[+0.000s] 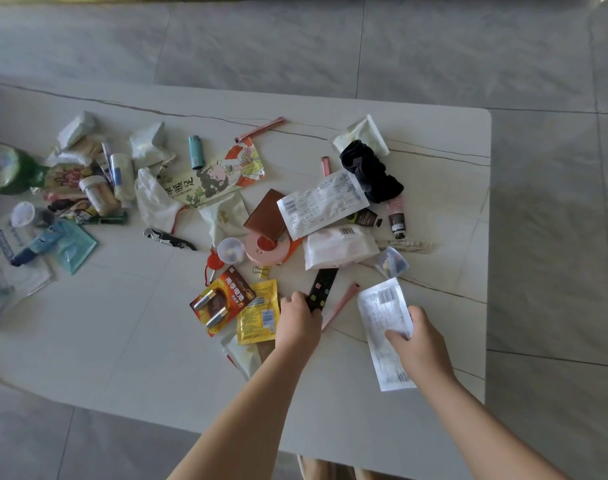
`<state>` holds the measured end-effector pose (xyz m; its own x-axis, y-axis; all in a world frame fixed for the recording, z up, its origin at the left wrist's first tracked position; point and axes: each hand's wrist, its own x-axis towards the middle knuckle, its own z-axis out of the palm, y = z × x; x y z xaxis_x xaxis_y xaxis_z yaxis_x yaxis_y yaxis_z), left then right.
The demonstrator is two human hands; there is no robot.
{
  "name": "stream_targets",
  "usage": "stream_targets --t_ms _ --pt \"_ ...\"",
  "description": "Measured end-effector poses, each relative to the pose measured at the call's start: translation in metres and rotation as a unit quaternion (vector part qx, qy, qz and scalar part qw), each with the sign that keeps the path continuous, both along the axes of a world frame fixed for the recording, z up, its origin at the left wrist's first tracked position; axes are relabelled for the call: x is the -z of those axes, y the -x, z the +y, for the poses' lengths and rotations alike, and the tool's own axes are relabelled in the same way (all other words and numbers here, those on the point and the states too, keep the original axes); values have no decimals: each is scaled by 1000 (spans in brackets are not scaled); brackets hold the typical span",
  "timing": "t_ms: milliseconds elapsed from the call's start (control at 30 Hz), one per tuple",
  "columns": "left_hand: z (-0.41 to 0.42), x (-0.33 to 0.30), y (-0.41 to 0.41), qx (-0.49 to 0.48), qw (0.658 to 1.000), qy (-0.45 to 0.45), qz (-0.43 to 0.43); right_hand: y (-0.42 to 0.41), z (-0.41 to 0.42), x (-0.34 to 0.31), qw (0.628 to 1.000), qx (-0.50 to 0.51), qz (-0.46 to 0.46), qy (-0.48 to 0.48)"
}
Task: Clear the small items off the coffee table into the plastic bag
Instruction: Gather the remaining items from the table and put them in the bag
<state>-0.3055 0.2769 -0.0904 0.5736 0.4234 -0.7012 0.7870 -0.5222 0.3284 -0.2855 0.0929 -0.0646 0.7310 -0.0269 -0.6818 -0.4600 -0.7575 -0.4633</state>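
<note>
While among clutter: left hand (297, 318) gripping black remote (321, 289); right hand (421, 341) pinching white packet (382, 317).

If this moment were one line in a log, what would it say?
left hand: grips black remote | right hand: holds white packet | coffee table: cluttered

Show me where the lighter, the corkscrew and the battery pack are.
lighter (195, 152), head view, middle of its teal body.
corkscrew (169, 238), head view, middle of its metal handle.
battery pack (222, 301), head view, centre of the red card.

Two hands (297, 318), two batteries (212, 308), one lighter (195, 151), two hand-cream tubes (396, 218).
</note>
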Motion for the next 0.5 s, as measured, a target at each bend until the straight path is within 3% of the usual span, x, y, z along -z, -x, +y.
stream_targets --t_ms 100,200,333,500 --pt "-6 3 6 -35 999 18 -5 1 0 0 1000 0 -1 4" --pt "-13 12 7 -5 1000 17 1 3 -2 6 1000 -4 -3 11" --pt "-21 22 4 64 996 -65 2 9 -5 13 1000 2 0 10" --pt "-28 29 7 56 992 -114 -18 15 -7 13 1000 8 0 10"
